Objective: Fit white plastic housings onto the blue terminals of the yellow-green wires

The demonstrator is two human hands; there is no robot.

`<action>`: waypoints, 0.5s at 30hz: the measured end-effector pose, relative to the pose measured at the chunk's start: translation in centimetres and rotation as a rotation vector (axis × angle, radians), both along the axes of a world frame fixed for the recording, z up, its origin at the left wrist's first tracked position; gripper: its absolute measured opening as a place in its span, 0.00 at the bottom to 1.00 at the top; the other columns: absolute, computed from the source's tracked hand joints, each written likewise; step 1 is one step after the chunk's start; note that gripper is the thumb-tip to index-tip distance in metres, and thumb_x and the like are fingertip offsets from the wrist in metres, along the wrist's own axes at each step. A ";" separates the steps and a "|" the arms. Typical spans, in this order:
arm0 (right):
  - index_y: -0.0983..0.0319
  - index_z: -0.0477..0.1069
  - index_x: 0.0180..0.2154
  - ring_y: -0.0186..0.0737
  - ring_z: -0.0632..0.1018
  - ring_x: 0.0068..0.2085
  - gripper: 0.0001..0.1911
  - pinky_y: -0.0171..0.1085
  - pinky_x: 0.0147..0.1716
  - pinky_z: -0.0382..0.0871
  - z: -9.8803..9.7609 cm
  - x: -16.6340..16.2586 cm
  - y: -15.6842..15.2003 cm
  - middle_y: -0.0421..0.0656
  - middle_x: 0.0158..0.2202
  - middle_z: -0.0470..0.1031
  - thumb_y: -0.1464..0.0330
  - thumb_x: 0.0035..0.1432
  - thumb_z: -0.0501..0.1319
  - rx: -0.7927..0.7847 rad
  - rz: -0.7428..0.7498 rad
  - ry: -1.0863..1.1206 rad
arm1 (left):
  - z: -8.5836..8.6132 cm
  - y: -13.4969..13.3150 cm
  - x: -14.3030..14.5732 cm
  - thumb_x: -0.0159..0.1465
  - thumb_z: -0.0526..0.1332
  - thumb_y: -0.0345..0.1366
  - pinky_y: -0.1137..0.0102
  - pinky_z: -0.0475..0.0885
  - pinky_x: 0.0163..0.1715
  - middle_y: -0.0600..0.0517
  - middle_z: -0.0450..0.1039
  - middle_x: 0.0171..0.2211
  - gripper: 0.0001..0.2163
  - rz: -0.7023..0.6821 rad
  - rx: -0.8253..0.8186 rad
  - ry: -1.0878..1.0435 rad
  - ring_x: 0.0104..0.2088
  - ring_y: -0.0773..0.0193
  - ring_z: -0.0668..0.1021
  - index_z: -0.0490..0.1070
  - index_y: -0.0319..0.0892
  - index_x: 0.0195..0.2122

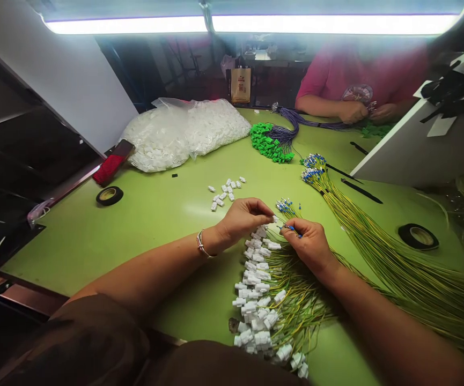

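My left hand (244,219), with a bracelet at the wrist, pinches a small white plastic connector (275,219) between thumb and fingertips. Just to its right, my right hand (309,241) is closed on thin yellow-green wires with blue-sleeved terminals (290,229). The fingertips of both hands are close together; whether a wire sits inside the connector, I cannot tell. Below them lies a long row of white connectors (256,279) fitted on yellow-green wires (304,295). Behind my right hand are more blue-sleeved wire ends (286,205).
Loose white connectors (227,188) lie mid-table, before bulging clear bags (187,134). Black tape rolls (110,195) (418,236) lie at both sides, a phone (115,161) at left. Wire bundles (360,236) and green connectors (270,142) lie right and back. A co-worker (360,80) sits opposite.
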State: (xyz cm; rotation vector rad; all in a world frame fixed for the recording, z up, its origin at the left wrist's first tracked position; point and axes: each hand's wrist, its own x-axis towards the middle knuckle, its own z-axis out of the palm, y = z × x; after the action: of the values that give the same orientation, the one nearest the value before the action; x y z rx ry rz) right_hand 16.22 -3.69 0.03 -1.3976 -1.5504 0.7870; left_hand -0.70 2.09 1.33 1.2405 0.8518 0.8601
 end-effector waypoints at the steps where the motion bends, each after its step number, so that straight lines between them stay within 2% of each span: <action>1: 0.63 0.66 0.19 0.30 0.60 0.21 0.10 0.31 0.21 0.55 0.1 0.0 0.0 0.36 0.17 0.59 0.66 0.47 0.58 0.002 -0.024 -0.006 | 0.0 0.0 0.0 0.44 0.71 0.32 0.73 0.68 0.31 0.52 0.74 0.25 0.10 -0.005 -0.021 -0.005 0.26 0.71 0.73 0.74 0.34 0.26; 5: 0.62 0.62 0.17 0.30 0.57 0.21 0.09 0.31 0.21 0.53 0.0 0.0 0.0 0.35 0.17 0.55 0.67 0.46 0.56 -0.002 -0.094 -0.059 | -0.1 0.2 -0.3 0.43 0.72 0.34 0.73 0.67 0.28 0.52 0.73 0.24 0.12 -0.059 -0.113 -0.045 0.24 0.71 0.73 0.74 0.35 0.27; 9: 0.62 0.62 0.17 0.30 0.58 0.21 0.08 0.31 0.21 0.53 -0.3 0.1 0.1 0.35 0.16 0.55 0.68 0.44 0.56 0.008 -0.114 -0.116 | -0.2 0.0 -0.3 0.44 0.71 0.34 0.74 0.66 0.28 0.52 0.73 0.24 0.12 -0.068 -0.079 -0.013 0.24 0.72 0.72 0.74 0.35 0.27; 15: 0.63 0.64 0.19 0.30 0.60 0.23 0.08 0.31 0.23 0.55 -0.4 0.0 0.0 0.36 0.18 0.59 0.67 0.46 0.57 0.005 0.014 -0.050 | -0.3 -0.6 0.2 0.45 0.71 0.32 0.73 0.67 0.31 0.51 0.74 0.26 0.10 -0.027 -0.021 0.005 0.27 0.71 0.73 0.74 0.34 0.26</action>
State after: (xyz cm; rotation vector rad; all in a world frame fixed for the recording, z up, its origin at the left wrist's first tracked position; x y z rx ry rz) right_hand 16.25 -3.69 -0.40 -1.4136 -1.6010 0.7616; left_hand -0.51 1.53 1.02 1.2339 0.8442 0.8250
